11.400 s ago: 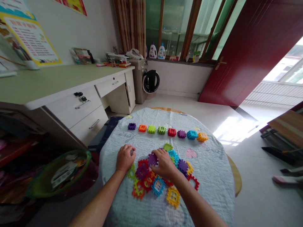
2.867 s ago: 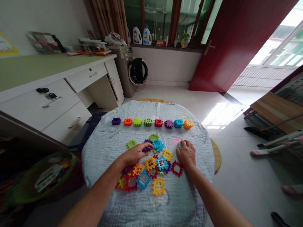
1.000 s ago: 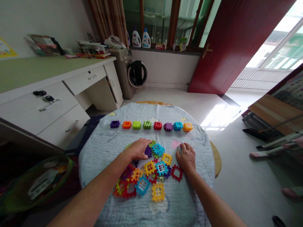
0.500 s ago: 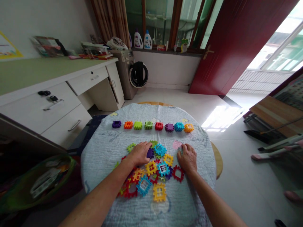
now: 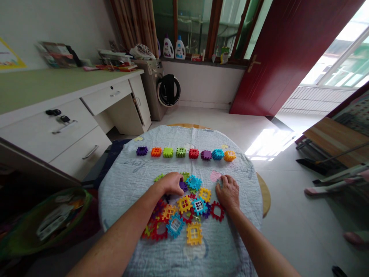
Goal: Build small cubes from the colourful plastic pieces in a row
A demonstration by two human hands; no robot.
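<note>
We look down on a cloth-covered table [image 5: 121,192]; nearest us lies a yellow window-shaped piece [image 5: 194,234], flat, at the near edge of a loose heap of toothed plastic pieces [image 5: 181,210]; to its left are a blue framed piece [image 5: 175,225] and a red piece [image 5: 158,235], with an orange piece [image 5: 169,212] just beyond; a red frame [image 5: 212,209] lies at the heap's right side, near the right hand [image 5: 228,192], which rests palm down on the table, open, fingers slightly bent; the left hand [image 5: 172,183] curls over the heap's far left part, its fingers against a dark purple piece [image 5: 183,186]; the fingertips are hidden, so we cannot tell whether they grip it; a bright blue piece [image 5: 194,182] lies just to the right of that purple one; farther off, eight small blocks [image 5: 194,154] form a row, from purple at left to yellow-orange at right; beyond the table we see a white desk [image 5: 72,82] with a pale green top, a washing machine [image 5: 151,92], two detergent bottles [image 5: 180,49] on a windowsill [image 5: 207,62] and a red door [image 5: 276,61].
</note>
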